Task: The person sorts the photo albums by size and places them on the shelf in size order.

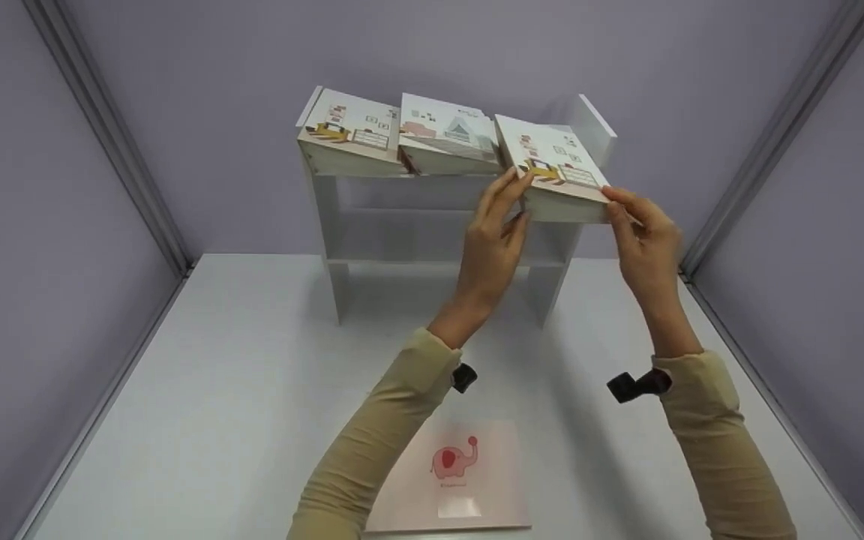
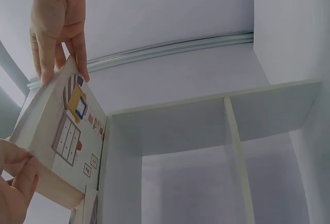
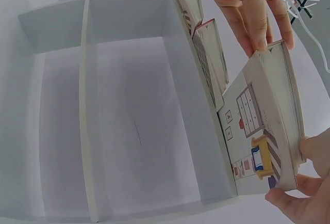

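Note:
A thick book [image 1: 563, 196] with a white cover, printed with a yellow chair and drawers, lies tilted on the right part of the white shelf unit's top, its near part jutting past the front edge. My left hand [image 1: 493, 244] grips its near left corner, fingers above and thumb below. At the near right corner, my right hand [image 1: 649, 244] pinches it between thumb and fingers. The right wrist view shows the page edges of this book [image 3: 281, 95] between my right hand [image 3: 304, 182] and left hand [image 3: 247, 7]. In the left wrist view, both hands hold the book [image 2: 72, 131].
Two similar books, one at the left [image 1: 357, 131] and one in the middle [image 1: 451, 135], lie on top of the shelf unit [image 1: 447, 262]. A raised side panel [image 1: 593, 127] bounds its right end. A pink elephant-printed flat item [image 1: 492, 480] lies on the white table [image 1: 177, 420].

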A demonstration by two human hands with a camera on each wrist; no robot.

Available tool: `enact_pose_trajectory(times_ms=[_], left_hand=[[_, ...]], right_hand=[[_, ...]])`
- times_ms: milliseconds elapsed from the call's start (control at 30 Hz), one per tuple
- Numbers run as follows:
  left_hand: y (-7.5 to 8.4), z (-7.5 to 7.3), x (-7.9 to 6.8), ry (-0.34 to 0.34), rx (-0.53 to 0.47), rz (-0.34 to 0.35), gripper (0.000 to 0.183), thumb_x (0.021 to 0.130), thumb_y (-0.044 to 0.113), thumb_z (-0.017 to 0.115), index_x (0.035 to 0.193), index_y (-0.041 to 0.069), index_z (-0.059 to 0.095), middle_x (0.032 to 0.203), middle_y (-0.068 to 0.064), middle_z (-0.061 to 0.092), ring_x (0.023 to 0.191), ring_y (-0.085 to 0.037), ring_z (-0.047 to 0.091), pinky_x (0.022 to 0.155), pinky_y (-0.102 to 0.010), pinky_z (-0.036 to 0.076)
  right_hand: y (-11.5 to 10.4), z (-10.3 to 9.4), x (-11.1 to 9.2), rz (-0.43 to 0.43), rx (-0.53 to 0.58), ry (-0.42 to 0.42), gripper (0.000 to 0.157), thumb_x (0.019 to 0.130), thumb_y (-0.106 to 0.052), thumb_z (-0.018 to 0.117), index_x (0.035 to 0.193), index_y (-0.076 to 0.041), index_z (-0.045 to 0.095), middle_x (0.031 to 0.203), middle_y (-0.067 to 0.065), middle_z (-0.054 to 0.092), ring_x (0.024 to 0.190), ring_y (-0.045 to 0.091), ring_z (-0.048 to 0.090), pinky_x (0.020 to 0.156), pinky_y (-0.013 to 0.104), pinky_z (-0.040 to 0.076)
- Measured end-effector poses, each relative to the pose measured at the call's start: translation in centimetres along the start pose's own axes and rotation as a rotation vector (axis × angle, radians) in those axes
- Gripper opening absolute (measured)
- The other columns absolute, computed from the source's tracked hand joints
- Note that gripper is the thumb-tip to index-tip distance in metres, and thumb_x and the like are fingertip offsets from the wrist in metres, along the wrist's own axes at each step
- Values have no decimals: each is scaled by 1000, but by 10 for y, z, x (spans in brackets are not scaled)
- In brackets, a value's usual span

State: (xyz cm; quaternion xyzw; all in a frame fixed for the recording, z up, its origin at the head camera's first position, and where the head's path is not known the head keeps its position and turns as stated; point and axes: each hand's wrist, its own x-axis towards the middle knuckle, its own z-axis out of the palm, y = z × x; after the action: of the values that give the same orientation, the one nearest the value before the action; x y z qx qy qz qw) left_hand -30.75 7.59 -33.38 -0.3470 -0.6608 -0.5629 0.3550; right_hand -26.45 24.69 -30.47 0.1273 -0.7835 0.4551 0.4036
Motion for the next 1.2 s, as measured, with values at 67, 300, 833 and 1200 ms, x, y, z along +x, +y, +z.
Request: enact_pose_trajectory(times_ms=[67,300,833,1200], left_hand=[[-1,-1,0,4,15,13,44,91,-1,54,134,5,49,140,-15,39,122,-15,48,86,-16,48],[-1,-2,0,-44,78,42,53,86,-3,60,137,2,44,142,-18,36,125,-15,45,92,-17,45],[-1,-8,8,-81,331,71,52,85,-1,63,135,2,47,138,-16,43,128,-23,42,95,-13,40],[0,-8,12,-143,414,45,58,86,-1,63,139,5,41,143,-14,39,131,-24,39,96,-16,41]], right_hand=[[0,1,1,19,9,25,23,91,-8,59,110,3,66,111,19,64,101,14,60,85,19,49],[12,8,0,18,29,122,20,89,-12,62,104,2,64,111,19,65,105,25,62,83,23,52],[54,16,-4,-242,-139,105,39,81,-13,73,119,-11,65,125,12,59,116,24,55,98,37,44],[59,17,1,-243,-154,90,40,82,-9,70,122,-11,62,126,10,59,118,23,54,99,35,43]])
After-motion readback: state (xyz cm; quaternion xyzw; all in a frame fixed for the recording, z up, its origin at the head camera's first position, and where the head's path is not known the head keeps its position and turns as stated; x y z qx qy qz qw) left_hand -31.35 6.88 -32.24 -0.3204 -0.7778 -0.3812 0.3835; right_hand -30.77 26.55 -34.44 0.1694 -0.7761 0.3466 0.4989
